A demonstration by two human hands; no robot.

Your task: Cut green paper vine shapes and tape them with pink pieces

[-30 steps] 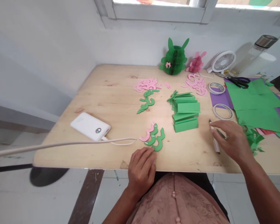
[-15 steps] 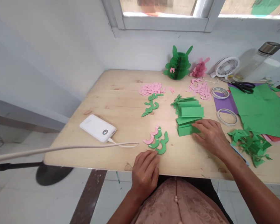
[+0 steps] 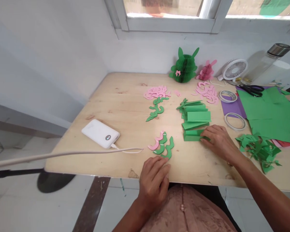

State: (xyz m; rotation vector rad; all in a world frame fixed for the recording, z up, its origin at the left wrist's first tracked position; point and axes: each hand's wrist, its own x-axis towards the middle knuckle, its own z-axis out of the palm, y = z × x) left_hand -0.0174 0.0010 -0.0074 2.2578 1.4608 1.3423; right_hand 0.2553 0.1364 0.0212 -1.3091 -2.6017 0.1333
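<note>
My right hand [image 3: 216, 140] pinches the right end of a folded green paper piece [image 3: 191, 135] lying on the table. Just beyond it sits a row of similar folded green papers [image 3: 198, 116], standing partly open along their creases. My left hand [image 3: 154, 178] rests at the table's near edge, fingers loosely extended and holding nothing visible. Its fingertips lie close to a green wavy paper cutout [image 3: 168, 151]. Left of that are another green wavy cutout [image 3: 160, 148] with small white strips on it and a pink wavy cutout [image 3: 155, 143].
Farther back lie green cutouts [image 3: 156, 111] and pink cutouts [image 3: 157, 92]. At right are tape rolls [image 3: 235, 121], green scraps [image 3: 257, 146], green sheets [image 3: 268, 109] and scissors [image 3: 252, 90]. A power bank [image 3: 100, 133] with a cable lies left. Paper figures [image 3: 185, 69] stand by the wall.
The nearest folded green paper now sits slightly apart from the row, with my right fingers closed on its end. My left hand has shifted a little to the right.
</note>
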